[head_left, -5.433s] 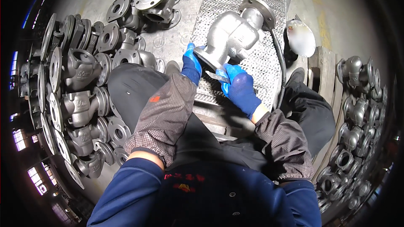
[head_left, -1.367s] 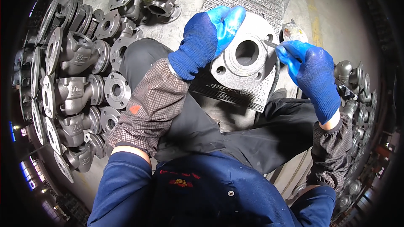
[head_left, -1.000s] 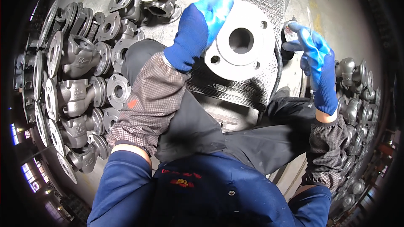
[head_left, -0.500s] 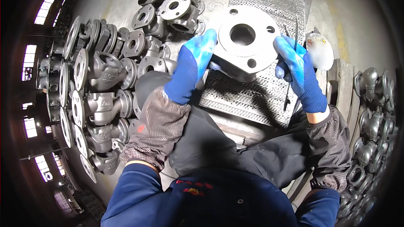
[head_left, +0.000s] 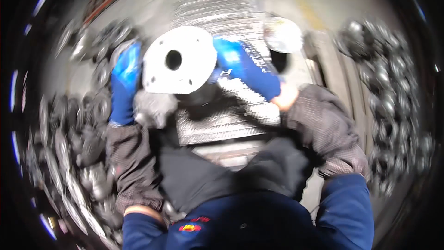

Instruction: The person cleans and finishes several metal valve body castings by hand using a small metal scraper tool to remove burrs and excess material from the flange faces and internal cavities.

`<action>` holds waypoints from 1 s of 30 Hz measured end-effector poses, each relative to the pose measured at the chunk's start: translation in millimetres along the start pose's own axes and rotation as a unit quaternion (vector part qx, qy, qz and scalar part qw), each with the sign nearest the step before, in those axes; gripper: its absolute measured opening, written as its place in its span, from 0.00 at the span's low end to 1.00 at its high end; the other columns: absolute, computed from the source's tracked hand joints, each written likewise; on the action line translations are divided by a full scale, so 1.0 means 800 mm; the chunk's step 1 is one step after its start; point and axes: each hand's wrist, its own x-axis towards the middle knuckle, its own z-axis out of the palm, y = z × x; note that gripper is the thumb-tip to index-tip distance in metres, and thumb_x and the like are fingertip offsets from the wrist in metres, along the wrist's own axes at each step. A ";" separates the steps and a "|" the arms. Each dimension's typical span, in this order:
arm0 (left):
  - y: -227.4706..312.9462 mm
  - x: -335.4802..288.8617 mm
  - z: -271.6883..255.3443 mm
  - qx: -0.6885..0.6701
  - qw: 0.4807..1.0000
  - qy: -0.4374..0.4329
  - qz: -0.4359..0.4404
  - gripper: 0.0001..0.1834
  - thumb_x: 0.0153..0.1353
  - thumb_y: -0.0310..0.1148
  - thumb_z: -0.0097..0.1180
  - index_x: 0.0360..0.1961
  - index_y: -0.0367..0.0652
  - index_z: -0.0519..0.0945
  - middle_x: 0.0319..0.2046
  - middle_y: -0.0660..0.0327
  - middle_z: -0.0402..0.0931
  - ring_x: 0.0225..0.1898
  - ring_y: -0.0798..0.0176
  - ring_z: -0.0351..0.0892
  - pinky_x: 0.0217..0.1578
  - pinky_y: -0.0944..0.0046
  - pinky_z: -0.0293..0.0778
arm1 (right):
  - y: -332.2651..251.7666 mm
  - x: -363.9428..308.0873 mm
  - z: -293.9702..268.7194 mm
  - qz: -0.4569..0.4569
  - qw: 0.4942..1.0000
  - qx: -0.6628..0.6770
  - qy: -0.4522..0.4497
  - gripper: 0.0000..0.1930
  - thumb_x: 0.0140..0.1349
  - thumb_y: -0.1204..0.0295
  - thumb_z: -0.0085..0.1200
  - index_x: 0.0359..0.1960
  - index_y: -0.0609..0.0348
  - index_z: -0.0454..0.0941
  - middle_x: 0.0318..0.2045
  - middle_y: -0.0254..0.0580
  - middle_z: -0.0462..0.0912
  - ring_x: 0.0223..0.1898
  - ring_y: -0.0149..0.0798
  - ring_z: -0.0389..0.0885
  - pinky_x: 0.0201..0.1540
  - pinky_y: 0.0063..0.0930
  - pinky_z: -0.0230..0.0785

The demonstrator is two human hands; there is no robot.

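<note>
A grey cast-iron valve body (head_left: 201,55) is up in front of me, its round flange with a dark centre bore and small bolt holes facing upward. My right hand (head_left: 236,62), in a blue glove, grips it at the flange's right edge. On the opposite edge my left hand (head_left: 125,78), gloved in blue too, is closed against the casting, its fingers smeared by motion. Below the flange, a grey rounded metal lump (head_left: 156,107) shows near my left wrist; whether it belongs to the held valve body I cannot tell. Beneath lies a ridged metal plate (head_left: 212,127).
Blurred flanged castings (head_left: 88,143) crowd the floor on my left. More castings (head_left: 388,97) stand in rows on the right, beside wooden boards (head_left: 344,92). A whitish rounded container (head_left: 283,34) stands beyond the plate's right side.
The valve body and both hands have moved left relative to the plate, and the flange has turned. My view has swung too, shifting the plate and the right-hand castings leftward in the picture.
</note>
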 end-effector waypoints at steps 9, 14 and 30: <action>0.176 0.018 0.036 -0.293 0.914 0.029 -0.278 0.20 0.64 0.41 0.49 0.42 0.31 0.75 0.22 0.67 0.68 0.15 0.78 0.59 0.14 0.77 0.54 | -0.020 -0.097 -0.032 0.037 0.983 0.121 0.133 0.15 0.67 0.60 0.45 0.26 0.55 0.75 0.16 0.27 0.71 0.16 0.23 0.68 0.16 0.20 0.60; 0.275 0.112 0.070 -0.277 0.950 -0.103 -0.106 0.12 0.60 0.27 0.46 0.41 0.29 0.73 0.26 0.57 0.68 0.24 0.64 0.68 0.23 0.67 0.64 | -0.064 -0.205 -0.109 -0.021 0.961 -0.021 0.275 0.08 0.58 0.74 0.50 0.37 0.64 0.75 0.20 0.39 0.71 0.16 0.29 0.68 0.17 0.20 0.59; 0.571 0.295 0.486 -0.699 0.642 -0.311 -0.050 0.19 0.60 0.37 0.55 0.47 0.33 0.76 0.31 0.59 0.77 0.30 0.67 0.77 0.28 0.69 0.74 | -0.042 -0.393 -0.477 -0.198 0.725 -0.064 0.657 0.14 0.58 0.71 0.57 0.44 0.65 0.80 0.35 0.38 0.83 0.34 0.29 0.79 0.39 0.25 0.71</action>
